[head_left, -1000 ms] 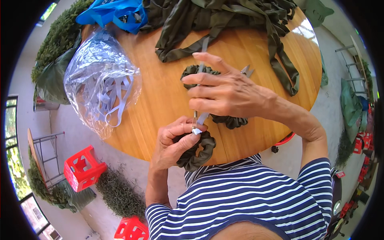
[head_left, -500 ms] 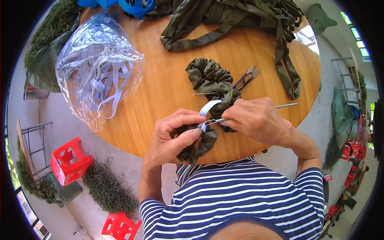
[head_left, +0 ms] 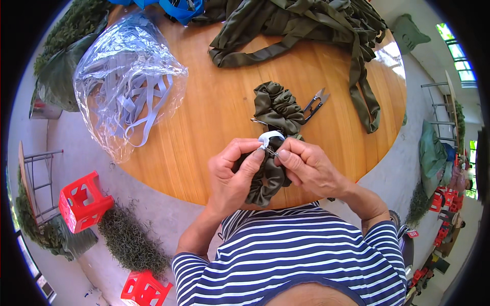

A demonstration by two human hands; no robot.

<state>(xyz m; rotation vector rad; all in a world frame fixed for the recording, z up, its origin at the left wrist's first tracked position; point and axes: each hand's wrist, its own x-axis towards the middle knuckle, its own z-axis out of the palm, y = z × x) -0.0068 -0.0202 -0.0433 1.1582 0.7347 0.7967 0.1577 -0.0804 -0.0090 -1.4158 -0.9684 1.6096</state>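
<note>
My left hand (head_left: pixel 232 171) is closed, with thumb and forefinger pinching the end of a white elastic band (head_left: pixel 270 136). Close beside it, my right hand (head_left: pixel 311 166) pinches a thin metal tool (head_left: pixel 271 151) at the elastic's end; most of the tool is hidden by the fingers. Gathered olive-green fabric (head_left: pixel 278 107) lies on the table beyond my hands, and more of it (head_left: pixel 266 181) hangs below them, near the table edge. A slim metal piece (head_left: pixel 259 121) shows at the fabric's left side. To the right of the fabric rest small thread snips (head_left: pixel 315 104), blades apart.
A clear plastic bag (head_left: pixel 130 86) of white elastic strips sits on the round wooden table (head_left: pixel 214 107) at left. Olive fabric strips (head_left: pixel 306 30) are heaped at the far side, beside a blue item (head_left: pixel 181 10). Red stools (head_left: pixel 84 201) and a greenery bundle (head_left: pixel 132 234) stand on the floor.
My right hand has moved left and closer to my left hand. The tool's grey rod no longer sticks out past my right hand. The white elastic is now more sharply curved.
</note>
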